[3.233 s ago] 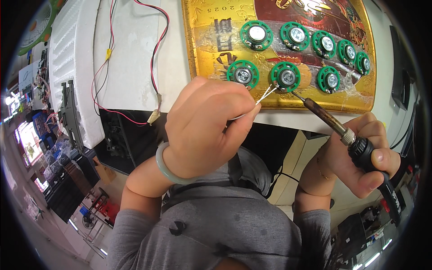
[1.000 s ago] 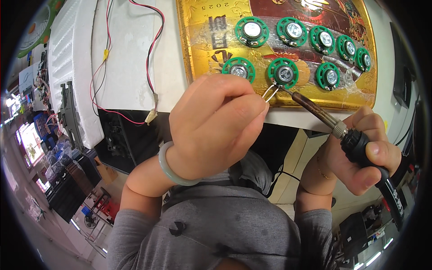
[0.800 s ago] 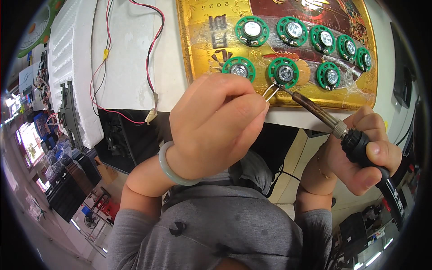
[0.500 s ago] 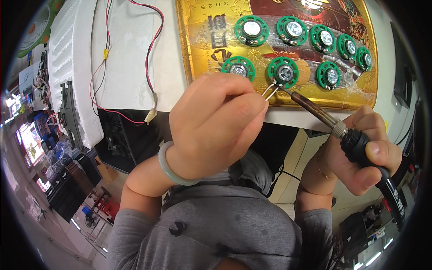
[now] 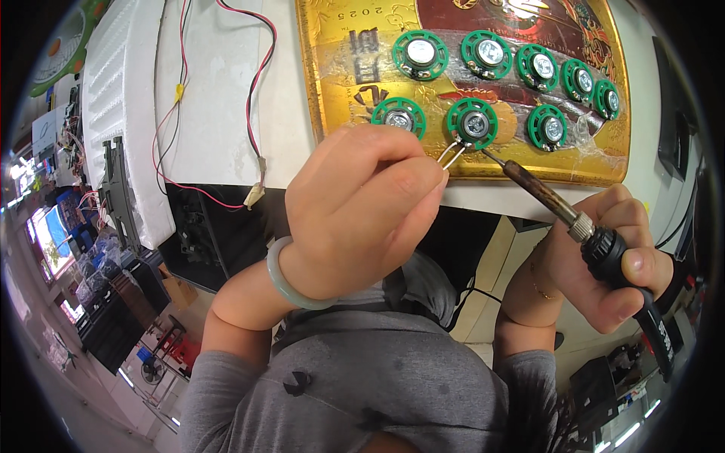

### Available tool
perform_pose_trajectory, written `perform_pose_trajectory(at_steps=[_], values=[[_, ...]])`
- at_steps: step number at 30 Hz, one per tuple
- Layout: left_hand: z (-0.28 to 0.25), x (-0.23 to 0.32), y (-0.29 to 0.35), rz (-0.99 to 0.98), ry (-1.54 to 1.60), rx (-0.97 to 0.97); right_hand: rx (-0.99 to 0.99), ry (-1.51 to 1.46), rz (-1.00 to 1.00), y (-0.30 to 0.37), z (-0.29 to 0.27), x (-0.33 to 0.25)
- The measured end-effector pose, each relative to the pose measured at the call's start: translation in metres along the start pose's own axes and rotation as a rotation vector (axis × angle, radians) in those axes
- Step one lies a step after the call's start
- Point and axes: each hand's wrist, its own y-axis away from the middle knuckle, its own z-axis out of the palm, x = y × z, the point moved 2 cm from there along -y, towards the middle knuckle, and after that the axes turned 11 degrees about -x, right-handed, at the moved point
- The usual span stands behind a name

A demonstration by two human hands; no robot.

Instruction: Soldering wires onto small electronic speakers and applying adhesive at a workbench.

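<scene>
My left hand (image 5: 366,204) is closed, pinching a pair of thin white wires (image 5: 452,157). Their far ends reach the lower edge of a small green-rimmed speaker (image 5: 473,124). A soldering iron (image 5: 545,195) with a black handle is gripped in my right hand (image 5: 615,264). Its tip points up and left, just below and right of that speaker, a little apart from the wire ends. Several more speakers of this kind, among them one (image 5: 397,119) partly behind my left hand, sit in two rows on a gold and red decorated tin panel (image 5: 320,83) with clear tape across it.
The panel rests on a white table (image 5: 215,106). To the left lie red and black wires (image 5: 249,90) ending in a pale connector (image 5: 254,198), beside a white foam block (image 5: 121,83). A black bin (image 5: 200,241) stands below the table edge. The iron's cable trails down at right.
The soldering iron's tip has drawn back right and down from the speaker's edge. The panel with the speakers has shifted slightly left. My left hand still pinches the wires.
</scene>
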Motion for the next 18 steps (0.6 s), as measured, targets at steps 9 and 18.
perform_pose_trajectory(at_steps=[9,18], values=[[0.003,0.008,-0.009,-0.125,0.049,0.014,0.069,-0.002,-0.012,-0.009,-0.008,0.001],[0.002,0.014,-0.003,-0.129,0.064,0.070,0.584,0.316,-0.198,-0.038,-0.076,-0.024]])
